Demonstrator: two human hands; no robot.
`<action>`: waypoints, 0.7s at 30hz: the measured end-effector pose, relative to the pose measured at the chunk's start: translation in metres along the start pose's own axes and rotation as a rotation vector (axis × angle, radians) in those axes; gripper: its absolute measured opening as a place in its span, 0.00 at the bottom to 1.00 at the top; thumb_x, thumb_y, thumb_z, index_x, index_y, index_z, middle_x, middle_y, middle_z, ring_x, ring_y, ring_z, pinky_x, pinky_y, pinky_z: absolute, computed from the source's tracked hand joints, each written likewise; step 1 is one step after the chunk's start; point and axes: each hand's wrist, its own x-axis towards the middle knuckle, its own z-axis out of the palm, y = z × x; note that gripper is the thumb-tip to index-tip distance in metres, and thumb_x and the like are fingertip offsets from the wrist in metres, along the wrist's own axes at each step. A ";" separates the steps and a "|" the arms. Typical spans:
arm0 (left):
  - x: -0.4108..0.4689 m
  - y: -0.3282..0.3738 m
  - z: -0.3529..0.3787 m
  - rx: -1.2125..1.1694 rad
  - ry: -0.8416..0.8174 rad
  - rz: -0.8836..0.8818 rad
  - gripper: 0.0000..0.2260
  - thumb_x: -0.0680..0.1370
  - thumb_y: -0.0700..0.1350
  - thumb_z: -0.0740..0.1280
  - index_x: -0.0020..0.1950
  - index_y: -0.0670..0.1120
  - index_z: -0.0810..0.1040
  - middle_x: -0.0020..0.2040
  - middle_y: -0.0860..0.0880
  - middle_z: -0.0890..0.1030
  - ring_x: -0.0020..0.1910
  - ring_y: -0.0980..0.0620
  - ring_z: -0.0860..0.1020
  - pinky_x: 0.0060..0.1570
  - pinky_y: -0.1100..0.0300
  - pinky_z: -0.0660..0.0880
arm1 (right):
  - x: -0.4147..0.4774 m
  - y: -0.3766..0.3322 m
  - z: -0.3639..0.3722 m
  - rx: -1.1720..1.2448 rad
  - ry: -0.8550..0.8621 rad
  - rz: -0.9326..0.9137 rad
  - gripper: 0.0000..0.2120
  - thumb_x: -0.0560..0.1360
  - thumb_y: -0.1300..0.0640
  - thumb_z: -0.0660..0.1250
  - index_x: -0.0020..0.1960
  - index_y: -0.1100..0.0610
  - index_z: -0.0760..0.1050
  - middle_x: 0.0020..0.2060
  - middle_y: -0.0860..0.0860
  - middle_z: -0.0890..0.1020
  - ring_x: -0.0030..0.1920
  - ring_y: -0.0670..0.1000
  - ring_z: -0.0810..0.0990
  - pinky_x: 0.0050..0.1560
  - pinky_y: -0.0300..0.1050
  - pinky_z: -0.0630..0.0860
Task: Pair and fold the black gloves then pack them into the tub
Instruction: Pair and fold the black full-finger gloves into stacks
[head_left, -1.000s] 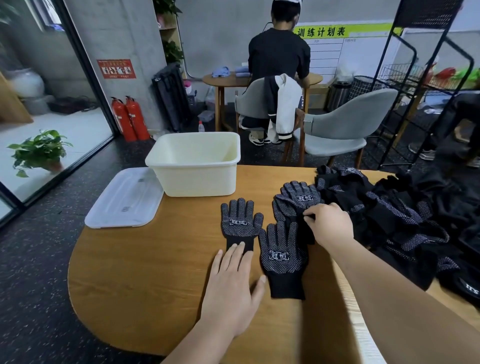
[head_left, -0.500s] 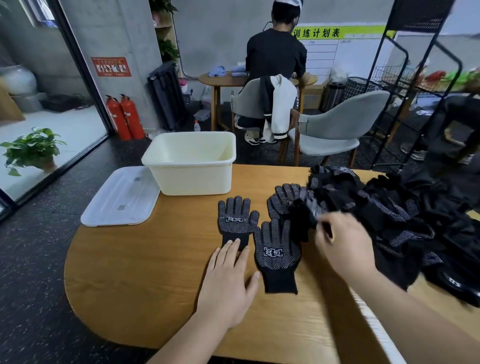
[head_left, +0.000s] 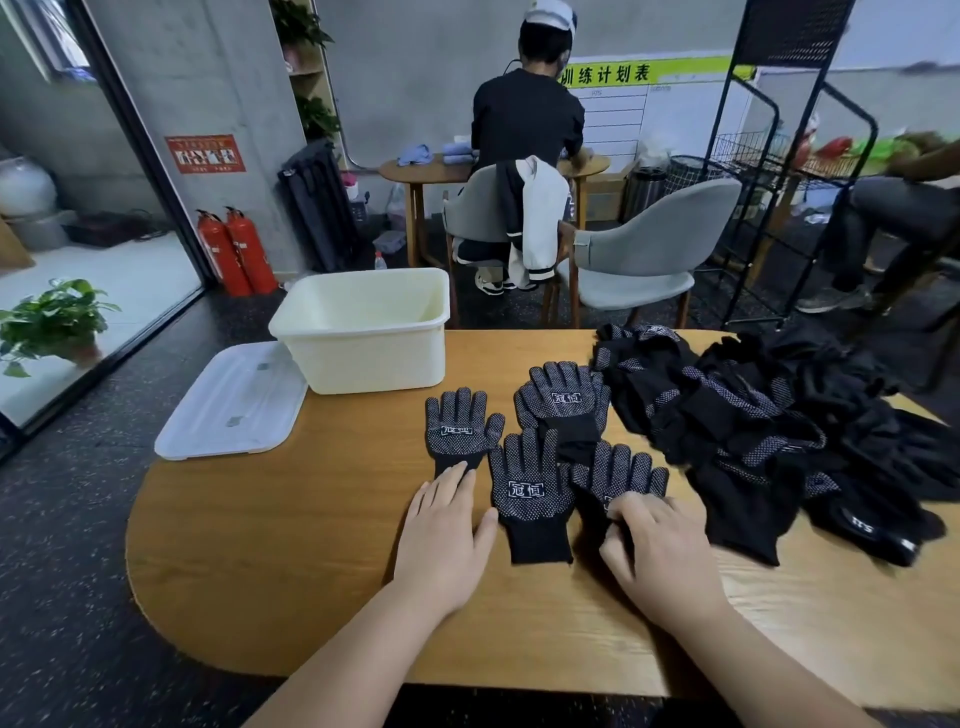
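change: right hand (head_left: 654, 540) brought a fourth glove (head_left: 621, 475) from the pile (head_left: 753, 431) right of the grip.
grip: pinching its cuff; left hand (head_left: 447, 530) flat.
meaning: pairing can likely start.

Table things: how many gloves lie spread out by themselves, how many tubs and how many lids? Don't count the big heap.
Spread-out gloves: 4
Tubs: 1
Lids: 1
Total: 6

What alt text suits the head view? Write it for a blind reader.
A person's right hand grips a black glove beside three more laid flat on a wooden table; the left hand lies flat near them. A cream tub, lid and glove pile sit nearby.
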 end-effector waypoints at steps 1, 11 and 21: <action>0.006 0.002 0.000 -0.017 -0.007 0.008 0.30 0.87 0.62 0.49 0.87 0.49 0.55 0.86 0.53 0.53 0.85 0.55 0.51 0.84 0.53 0.46 | 0.000 0.000 -0.001 0.015 -0.032 -0.015 0.05 0.73 0.52 0.62 0.45 0.54 0.73 0.36 0.47 0.77 0.39 0.53 0.76 0.43 0.51 0.73; 0.016 0.024 0.010 0.089 -0.042 0.286 0.31 0.85 0.64 0.55 0.86 0.53 0.55 0.87 0.53 0.50 0.86 0.51 0.44 0.84 0.50 0.45 | 0.005 -0.001 -0.004 0.011 -0.219 -0.040 0.06 0.70 0.50 0.63 0.44 0.51 0.71 0.38 0.46 0.76 0.41 0.53 0.74 0.42 0.50 0.70; -0.048 -0.012 -0.002 0.076 -0.047 0.267 0.28 0.82 0.65 0.54 0.81 0.57 0.67 0.82 0.58 0.61 0.83 0.55 0.54 0.83 0.51 0.52 | -0.017 -0.021 -0.022 -0.004 -0.396 -0.264 0.09 0.77 0.42 0.66 0.44 0.47 0.71 0.44 0.42 0.71 0.48 0.49 0.69 0.49 0.45 0.63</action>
